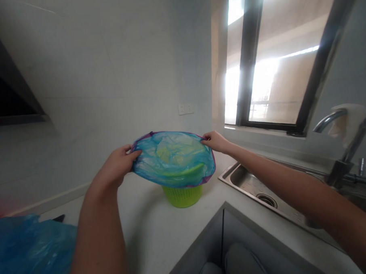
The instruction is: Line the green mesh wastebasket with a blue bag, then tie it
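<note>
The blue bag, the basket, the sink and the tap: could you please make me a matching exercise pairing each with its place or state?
Things:
1. blue bag
2. green basket
3. sink
4. tap

Places or states:
A. has a white cloth draped over its top
B. stretched between the left hand and the right hand
C. stands on the white counter, its top covered
D. set into the counter below the window

Pairs: 1-B, 2-C, 3-D, 4-A
</note>
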`<state>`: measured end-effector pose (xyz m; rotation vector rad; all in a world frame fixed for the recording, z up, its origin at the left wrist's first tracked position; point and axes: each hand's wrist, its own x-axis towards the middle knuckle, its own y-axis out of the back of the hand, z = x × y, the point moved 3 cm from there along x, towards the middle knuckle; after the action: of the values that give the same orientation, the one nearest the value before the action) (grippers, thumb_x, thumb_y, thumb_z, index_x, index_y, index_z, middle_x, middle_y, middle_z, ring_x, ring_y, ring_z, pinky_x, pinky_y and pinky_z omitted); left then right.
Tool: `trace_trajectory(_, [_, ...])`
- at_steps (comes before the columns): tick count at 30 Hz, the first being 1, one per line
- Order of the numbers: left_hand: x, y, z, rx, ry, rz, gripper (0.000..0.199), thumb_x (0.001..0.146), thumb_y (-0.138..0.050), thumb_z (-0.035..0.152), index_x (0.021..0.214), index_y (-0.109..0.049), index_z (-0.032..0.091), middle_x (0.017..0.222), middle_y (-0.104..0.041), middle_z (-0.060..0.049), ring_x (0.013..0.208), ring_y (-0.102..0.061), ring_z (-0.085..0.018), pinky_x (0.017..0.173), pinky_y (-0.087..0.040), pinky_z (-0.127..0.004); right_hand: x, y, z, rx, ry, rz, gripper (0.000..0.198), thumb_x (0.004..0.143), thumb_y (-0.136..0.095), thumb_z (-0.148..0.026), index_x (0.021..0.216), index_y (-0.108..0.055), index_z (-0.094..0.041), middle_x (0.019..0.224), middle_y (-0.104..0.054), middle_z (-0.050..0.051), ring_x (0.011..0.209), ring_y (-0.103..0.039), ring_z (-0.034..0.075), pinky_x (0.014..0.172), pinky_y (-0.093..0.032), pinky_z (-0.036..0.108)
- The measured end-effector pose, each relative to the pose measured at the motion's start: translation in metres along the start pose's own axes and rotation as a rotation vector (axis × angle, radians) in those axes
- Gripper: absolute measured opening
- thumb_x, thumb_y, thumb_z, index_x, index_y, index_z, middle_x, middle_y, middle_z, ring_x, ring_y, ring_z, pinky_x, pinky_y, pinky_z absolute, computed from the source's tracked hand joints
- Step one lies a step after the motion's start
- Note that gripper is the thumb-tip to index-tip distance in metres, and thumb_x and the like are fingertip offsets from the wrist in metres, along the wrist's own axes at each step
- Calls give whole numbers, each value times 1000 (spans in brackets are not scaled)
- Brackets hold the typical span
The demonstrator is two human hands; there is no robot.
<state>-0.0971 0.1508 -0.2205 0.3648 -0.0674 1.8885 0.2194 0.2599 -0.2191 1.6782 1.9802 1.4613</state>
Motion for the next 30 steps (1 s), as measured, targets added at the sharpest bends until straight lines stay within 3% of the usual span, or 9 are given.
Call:
trace_trajectory(5, [9,5,-10,-2,59,66,22,64,-77,30,77,-67,14,60,-63,-3,47,-55,-14,41,-42,-21,-1,3,5,61,-67,208,8,77,-65,-21,76,-69,-14,65,-60,-1,65,-53,13,59,-37,24])
trace_trajectory(8, [10,13,-11,-35,98,66,29,57,-81,27,77,-65,14,57,-59,1,47,-52,-11,43,-44,-20,-1,5,20,331,-240,241,13,77,-71,-21,70,-63,-16,57,-56,-2,57,-52,11,55,-41,23])
trace_trajectory(11, [9,19,-8,-110,114,-14,36,49,-83,21,80,-64,14,64,-62,0,56,-56,-11,54,-50,-20,1,6,32,635,-452,168,22,84,-70,-23,67,-58,-17,54,-53,-3,50,-48,9,50,-45,21])
trace_trajectory(13, [8,22,-6,-140,105,-40,34,50,-81,21,78,-64,13,64,-61,1,58,-55,-10,58,-51,-19,2,10,36,717,-523,90,20,88,-67,-24,71,-60,-16,56,-55,-1,49,-49,8,48,-45,19])
trace_trajectory(18, [8,23,-6,-75,58,29,24,58,-78,26,73,-65,12,60,-57,2,58,-51,-9,59,-47,-20,-3,13,39,1148,-682,-215,11,93,-62,-21,84,-61,-17,62,-61,-1,49,-53,7,46,-48,15])
trace_trajectory(24, [18,18,-18,246,37,103,29,61,-74,35,78,-71,13,64,-62,-2,60,-52,-15,56,-39,-25,-14,17,32,1385,-571,-323,12,88,-57,-4,88,-63,-14,73,-69,3,64,-66,11,64,-58,21])
trace_trajectory(27, [19,16,-20,368,33,146,26,64,-72,36,77,-70,13,58,-58,-1,55,-47,-15,52,-33,-25,-18,16,25,1380,-448,-279,19,82,-59,3,92,-66,-12,82,-72,4,74,-67,10,77,-58,20])
trace_trajectory(30, [19,16,-18,417,-10,194,20,66,-69,30,76,-67,13,56,-55,1,55,-47,-14,53,-33,-25,-19,14,22,1210,-316,-162,21,75,-66,4,88,-68,-12,83,-72,4,75,-66,10,76,-56,20])
